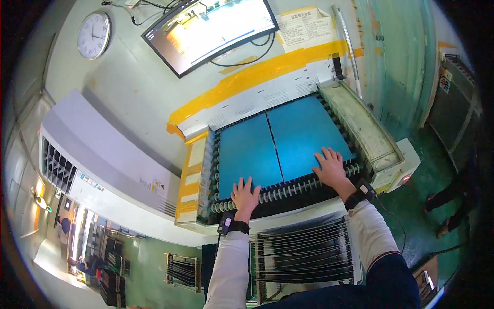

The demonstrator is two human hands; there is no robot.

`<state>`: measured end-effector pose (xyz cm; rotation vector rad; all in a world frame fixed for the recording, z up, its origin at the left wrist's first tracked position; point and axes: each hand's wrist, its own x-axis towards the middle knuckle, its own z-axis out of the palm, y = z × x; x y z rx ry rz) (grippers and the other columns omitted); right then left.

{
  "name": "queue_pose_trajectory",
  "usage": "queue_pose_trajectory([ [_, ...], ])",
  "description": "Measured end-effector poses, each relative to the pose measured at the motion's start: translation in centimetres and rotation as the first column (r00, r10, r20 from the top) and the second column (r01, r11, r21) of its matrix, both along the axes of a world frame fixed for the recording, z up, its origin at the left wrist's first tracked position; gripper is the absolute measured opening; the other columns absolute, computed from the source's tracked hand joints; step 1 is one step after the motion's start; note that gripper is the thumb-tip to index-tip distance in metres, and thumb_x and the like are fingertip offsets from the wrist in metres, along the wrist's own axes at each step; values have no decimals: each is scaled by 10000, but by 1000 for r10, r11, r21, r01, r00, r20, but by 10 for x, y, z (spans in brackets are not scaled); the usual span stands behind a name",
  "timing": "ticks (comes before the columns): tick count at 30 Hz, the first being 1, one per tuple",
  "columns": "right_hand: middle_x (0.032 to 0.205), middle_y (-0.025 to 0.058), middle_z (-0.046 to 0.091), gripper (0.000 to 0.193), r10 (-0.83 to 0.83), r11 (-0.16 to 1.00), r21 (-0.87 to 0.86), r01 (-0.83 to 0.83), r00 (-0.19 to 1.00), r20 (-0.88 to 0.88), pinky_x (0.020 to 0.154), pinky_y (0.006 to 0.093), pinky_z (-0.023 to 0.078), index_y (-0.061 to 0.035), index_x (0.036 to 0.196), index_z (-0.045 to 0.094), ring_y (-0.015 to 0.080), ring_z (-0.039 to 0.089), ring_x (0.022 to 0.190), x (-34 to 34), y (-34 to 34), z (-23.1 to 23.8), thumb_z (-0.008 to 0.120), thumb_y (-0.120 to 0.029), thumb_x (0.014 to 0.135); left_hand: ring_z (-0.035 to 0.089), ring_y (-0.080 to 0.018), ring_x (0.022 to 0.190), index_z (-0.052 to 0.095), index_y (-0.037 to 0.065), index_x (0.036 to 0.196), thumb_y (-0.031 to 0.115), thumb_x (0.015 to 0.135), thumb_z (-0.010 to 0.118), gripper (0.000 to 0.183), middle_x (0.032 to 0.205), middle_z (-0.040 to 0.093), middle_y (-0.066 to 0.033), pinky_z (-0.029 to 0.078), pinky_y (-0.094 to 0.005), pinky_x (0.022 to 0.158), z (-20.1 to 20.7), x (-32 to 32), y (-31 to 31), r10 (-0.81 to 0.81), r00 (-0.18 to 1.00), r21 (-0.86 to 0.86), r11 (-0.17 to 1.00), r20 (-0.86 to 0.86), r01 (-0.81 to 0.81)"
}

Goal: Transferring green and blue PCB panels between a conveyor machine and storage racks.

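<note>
Two flat blue panels lie side by side with a narrow gap between them, the left panel (247,152) and the right panel (306,126). They rest on a roller conveyor (288,191) whose ringed rollers show along the near edge. My left hand (245,199) is at the near edge of the left panel, fingers spread. Over the near part of the right panel, my right hand (332,168) is open with its fingers apart. Neither hand grips anything. Whether the palms press on the panels I cannot tell.
Side rails flank the conveyor, the right rail (363,123) and the yellow-taped left rail (192,175). In front of me stands a wire-strung rack (303,252). A screen (211,31) hangs above. Another person's legs (447,206) are at the right. A white machine housing (103,144) is on the left.
</note>
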<state>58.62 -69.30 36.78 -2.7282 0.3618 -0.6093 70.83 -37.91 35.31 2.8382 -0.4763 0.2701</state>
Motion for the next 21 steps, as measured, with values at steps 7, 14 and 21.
queue_pose_trajectory([
  [7,1309,176,423,476,4,999,-41,-1,997,73,1017,555,253,-99,1166,531,341,352,1246,13,-7,-6,639,-345,773,293,-360,1299,468,209,1307,491,822,545,566,1405,363,-109,222,-530,1036,-4,-8,2,26,999,-15,1000,22,-25],
  [14,1320,177,414,465,13,1000,-27,-12,998,61,1019,551,250,-97,1156,535,348,337,1260,27,-12,-13,629,-351,778,415,-325,1214,561,101,1183,227,803,630,406,1262,507,-119,304,-480,980,17,-113,22,-240,939,-276,911,248,306],
  [21,1349,170,393,503,9,999,-40,-8,999,32,1032,534,234,-115,1219,493,348,327,1271,29,-14,-12,608,-363,796,546,-310,1027,626,59,1047,137,791,632,268,1063,612,-116,403,-411,894,-31,-249,105,-94,995,-430,898,22,95],
])
